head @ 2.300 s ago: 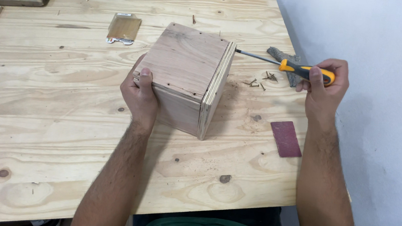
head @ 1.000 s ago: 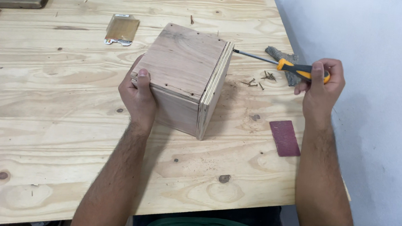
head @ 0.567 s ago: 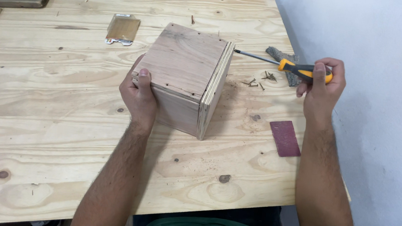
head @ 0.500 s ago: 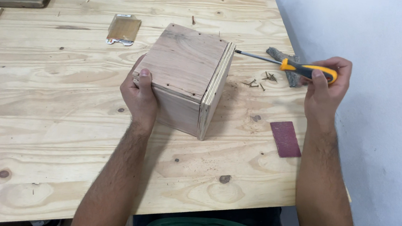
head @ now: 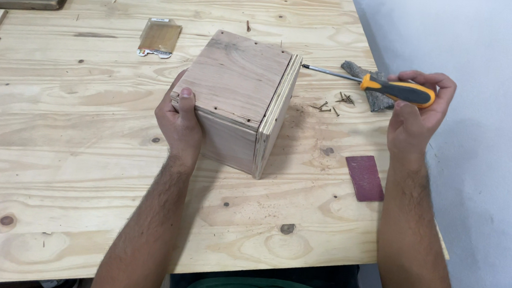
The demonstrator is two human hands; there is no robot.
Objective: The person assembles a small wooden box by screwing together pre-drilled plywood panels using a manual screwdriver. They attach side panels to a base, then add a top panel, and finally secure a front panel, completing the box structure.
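Wooden box (head: 238, 99): stood near the middle of the plywood table (head: 81, 166), its plywood side panel facing right.

Left hand (head: 179, 122): gripped the box's near-left corner, thumb pressed on the top face, other fingers wrapped out of sight behind the left side.

Right hand (head: 416, 112): fingers curled around the handle of the orange-and-black screwdriver (head: 384, 87), held level, tip touching the box's far-right edge.

Loose screws (head: 332, 104): scattered on the table just beneath the shaft.

Grey rag (head: 366, 89): lay under the handle.

Red sandpaper piece (head: 364, 178): lay near the right edge, apart from the box.

Small wooden slat (head: 159, 37): lay far-left of the box.
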